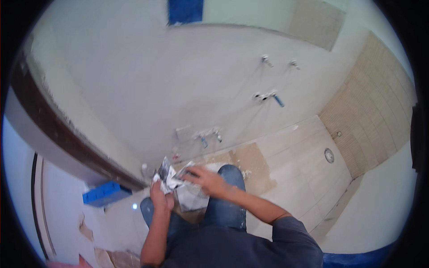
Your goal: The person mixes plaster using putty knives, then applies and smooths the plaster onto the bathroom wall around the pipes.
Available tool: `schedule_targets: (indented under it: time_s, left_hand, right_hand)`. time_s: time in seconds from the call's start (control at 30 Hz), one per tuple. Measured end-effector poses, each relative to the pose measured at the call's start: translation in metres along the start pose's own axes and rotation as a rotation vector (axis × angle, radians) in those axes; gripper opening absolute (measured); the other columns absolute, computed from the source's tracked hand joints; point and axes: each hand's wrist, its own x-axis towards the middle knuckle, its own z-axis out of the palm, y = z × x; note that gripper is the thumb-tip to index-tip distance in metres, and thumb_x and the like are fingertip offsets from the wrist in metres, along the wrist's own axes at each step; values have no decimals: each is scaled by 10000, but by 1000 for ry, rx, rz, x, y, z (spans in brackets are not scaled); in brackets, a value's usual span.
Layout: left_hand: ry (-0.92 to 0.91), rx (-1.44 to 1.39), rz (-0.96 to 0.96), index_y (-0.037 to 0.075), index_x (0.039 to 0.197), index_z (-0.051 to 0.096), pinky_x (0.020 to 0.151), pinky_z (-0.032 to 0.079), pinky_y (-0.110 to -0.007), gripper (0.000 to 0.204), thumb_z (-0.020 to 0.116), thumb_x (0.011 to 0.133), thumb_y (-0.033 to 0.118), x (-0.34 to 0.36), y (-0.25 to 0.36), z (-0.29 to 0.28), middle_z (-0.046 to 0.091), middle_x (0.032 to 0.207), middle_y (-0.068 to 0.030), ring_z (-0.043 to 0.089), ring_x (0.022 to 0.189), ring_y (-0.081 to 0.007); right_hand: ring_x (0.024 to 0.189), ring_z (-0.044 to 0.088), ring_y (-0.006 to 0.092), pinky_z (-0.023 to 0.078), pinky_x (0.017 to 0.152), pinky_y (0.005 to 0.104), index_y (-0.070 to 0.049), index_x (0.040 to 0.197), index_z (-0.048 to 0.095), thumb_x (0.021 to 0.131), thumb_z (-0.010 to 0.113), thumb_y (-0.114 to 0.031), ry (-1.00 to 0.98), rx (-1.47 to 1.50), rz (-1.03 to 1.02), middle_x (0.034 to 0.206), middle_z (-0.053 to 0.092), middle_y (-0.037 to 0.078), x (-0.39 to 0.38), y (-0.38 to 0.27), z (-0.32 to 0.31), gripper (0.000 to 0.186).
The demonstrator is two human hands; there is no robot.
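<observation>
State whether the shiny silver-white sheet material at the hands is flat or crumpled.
Crumpled: the shiny silver-white sheet material rises in bent, creased peaks between the left hand and right hand.

Left hand (161,196) and right hand (208,181) near each other, in front of bent legs

The left forearm (155,236) rises steeply from the lower edge, leaning slightly rightward; its hand curls in a grip, fingers partly hidden. The right forearm (257,205) slants inward across the right thigh (225,210), the arm bent and held out to the side. The right hand's fingers (193,171) point toward the left hand, back of the hand up, somewhat blurred. The left knee (146,205) shows lower than the right knee (231,174)
</observation>
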Motion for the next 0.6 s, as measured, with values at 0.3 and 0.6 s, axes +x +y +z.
schedule_targets:
  time_s: [0.3,0.6]
  left_hand:
    - [-245,403,-278,-3,1319,562,766,613,-345,329,494,1016,108,2,70,34,699,1154,-106,729,968,-193]
    - [-320,561,-301,-1,1293,602,667,585,-342,330,502,991,87,11,56,18,701,1101,-102,699,866,-178]
  right_hand:
    - [1243,562,319,497,1028,457,-259,1364,662,677,688,63,-177,-266,-169,1380,610,31,12,2,-90,759]
    - [1196,566,219,480,981,402,-328,1340,669,713,694,-88,-401,-212,-374,1387,598,-33,25,-31,-76,672]
